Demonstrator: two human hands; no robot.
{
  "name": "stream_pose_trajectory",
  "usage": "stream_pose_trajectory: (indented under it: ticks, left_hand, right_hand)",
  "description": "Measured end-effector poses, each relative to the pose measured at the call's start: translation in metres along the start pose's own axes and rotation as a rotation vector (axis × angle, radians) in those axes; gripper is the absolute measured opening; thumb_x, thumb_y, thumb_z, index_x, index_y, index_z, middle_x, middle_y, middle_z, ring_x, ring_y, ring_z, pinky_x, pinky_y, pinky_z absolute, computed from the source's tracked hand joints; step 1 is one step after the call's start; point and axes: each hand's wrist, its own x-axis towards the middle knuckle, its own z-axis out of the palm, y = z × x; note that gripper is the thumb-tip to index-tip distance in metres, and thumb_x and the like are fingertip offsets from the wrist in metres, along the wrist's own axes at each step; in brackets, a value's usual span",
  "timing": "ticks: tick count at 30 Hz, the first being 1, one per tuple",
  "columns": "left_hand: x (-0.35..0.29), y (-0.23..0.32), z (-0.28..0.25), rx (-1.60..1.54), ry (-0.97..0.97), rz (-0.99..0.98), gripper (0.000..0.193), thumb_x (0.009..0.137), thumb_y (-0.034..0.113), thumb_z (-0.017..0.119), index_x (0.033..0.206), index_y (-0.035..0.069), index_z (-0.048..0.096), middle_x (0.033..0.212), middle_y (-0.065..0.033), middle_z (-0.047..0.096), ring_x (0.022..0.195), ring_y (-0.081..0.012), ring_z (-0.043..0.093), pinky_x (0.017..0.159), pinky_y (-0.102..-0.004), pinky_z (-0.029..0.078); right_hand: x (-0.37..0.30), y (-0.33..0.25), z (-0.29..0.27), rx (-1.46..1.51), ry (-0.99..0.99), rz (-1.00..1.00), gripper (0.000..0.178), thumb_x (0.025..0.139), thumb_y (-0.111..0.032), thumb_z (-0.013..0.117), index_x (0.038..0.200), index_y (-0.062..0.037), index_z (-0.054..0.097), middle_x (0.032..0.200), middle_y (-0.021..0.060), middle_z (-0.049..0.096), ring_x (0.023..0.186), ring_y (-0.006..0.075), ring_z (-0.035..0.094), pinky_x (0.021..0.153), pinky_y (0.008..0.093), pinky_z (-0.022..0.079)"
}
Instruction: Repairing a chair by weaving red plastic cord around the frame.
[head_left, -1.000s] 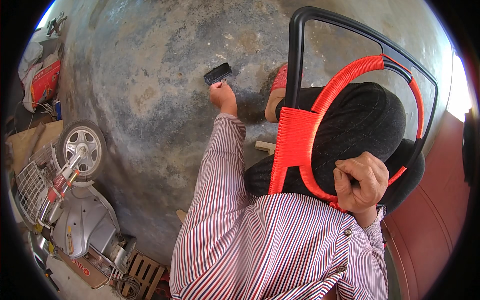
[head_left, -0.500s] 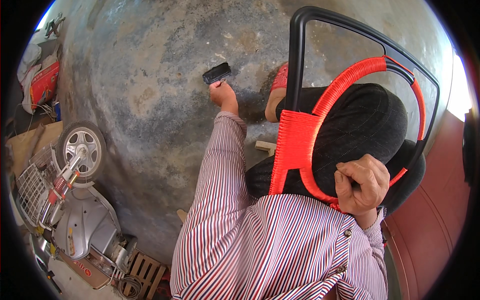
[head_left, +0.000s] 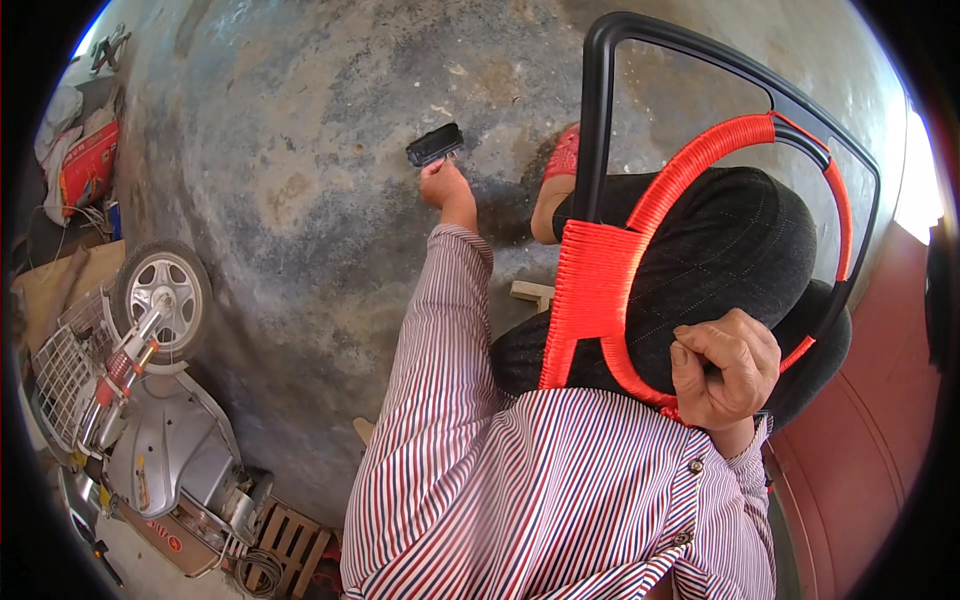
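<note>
A black metal frame (head_left: 597, 120) leans across my dark-trousered lap. Its inner ring and one side are tightly wound with glossy red cord (head_left: 597, 285). My left hand (head_left: 450, 188) reaches far out over the floor, with its fingertips closed at the near edge of a small black rectangular box (head_left: 435, 145). Some tiny thing may be at those fingertips, too small to name. Beside the lower part of the red ring, my right hand (head_left: 725, 370) is curled in a pinch, thumb against forefinger. Anything inside that pinch is hidden.
A silver scooter (head_left: 175, 440) with a wire basket (head_left: 68, 345) stands at the left, by a wooden slatted pallet (head_left: 287, 548). A piece of wood (head_left: 532, 293) lies near my knee. To the right is a dark red panel (head_left: 885, 370). Concrete floor (head_left: 300, 150) stretches ahead.
The frame on my lap has shifted very slightly to the right. Both hands stay almost where they were, the left still at the black box.
</note>
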Motion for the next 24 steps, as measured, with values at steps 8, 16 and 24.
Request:
stream_pose_trajectory:
  ticks: [8,16,24]
  left_hand:
    - [-0.008,0.01,0.002,0.068,0.013,0.008,0.011,0.077,0.01,0.074,0.082,0.005,0.067,0.081,-0.0093,0.07,0.072,-0.0226,0.066,0.068,-0.0343,0.05]
    - [-0.014,0.036,-0.004,0.173,-0.04,-0.053,0.024,0.08,0.022,0.064,0.087,0.0,0.072,0.088,-0.0183,0.071,0.083,-0.032,0.069,0.073,-0.039,0.051]
    - [-0.02,0.043,-0.008,0.298,-0.077,0.022,0.025,0.077,0.021,0.065,0.087,0.0,0.073,0.088,-0.0209,0.071,0.084,-0.0363,0.068,0.076,-0.0423,0.052]
  right_hand:
    - [0.0,-0.001,0.0,0.003,0.011,0.005,0.013,0.072,-0.003,0.073,0.076,-0.005,0.061,0.062,0.0044,0.063,0.044,0.0101,0.054,0.039,0.0216,0.037]
    - [0.0,0.001,0.001,0.013,0.021,0.0,0.013,0.072,-0.003,0.073,0.077,-0.0048,0.061,0.061,0.0047,0.063,0.043,0.01,0.053,0.038,0.0213,0.037]
    - [0.002,0.0,-0.001,0.007,0.007,0.0,0.013,0.072,-0.003,0.072,0.078,-0.0045,0.061,0.063,0.0047,0.064,0.043,0.0103,0.053,0.039,0.0222,0.037]
